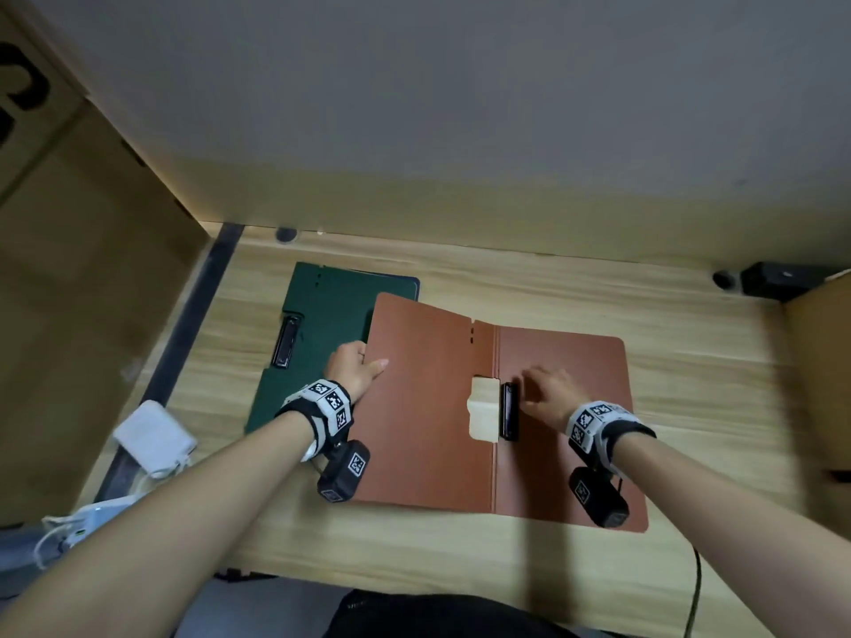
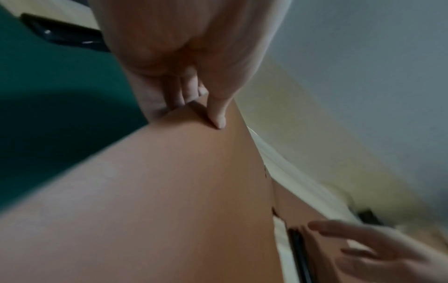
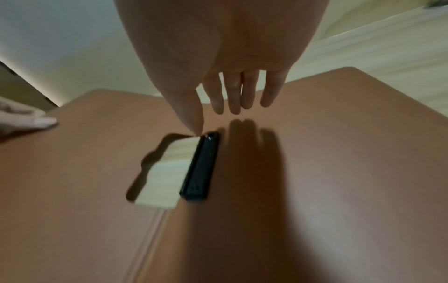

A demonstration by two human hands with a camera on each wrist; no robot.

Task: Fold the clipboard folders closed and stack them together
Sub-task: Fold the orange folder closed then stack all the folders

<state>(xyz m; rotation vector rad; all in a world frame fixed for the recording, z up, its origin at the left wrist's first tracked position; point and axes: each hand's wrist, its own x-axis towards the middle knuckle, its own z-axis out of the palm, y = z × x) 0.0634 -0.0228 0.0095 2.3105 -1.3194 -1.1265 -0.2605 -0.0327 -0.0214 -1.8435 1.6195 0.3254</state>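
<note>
A brown clipboard folder (image 1: 562,407) (image 3: 315,181) lies spread wide on the wooden desk (image 1: 690,324), its black clip (image 1: 509,412) (image 3: 201,168) by the spine. The left flap (image 1: 428,407) (image 2: 157,191) is raised off the desk. My left hand (image 1: 357,366) (image 2: 194,103) pinches that flap's left edge, thumb on top, fingers underneath. Above the right panel beside the clip hovers my right hand (image 1: 548,393) (image 3: 230,99), fingers straight and spread. A dark green folder (image 1: 322,333) (image 2: 48,95) lies closed behind and to the left, partly under the brown flap.
Cardboard boxes (image 1: 69,292) stand at the left, another box (image 1: 824,375) at the right. A white power bank (image 1: 154,435) with cables sits at the desk's left edge. A small black device (image 1: 773,280) rests at the back right by the wall.
</note>
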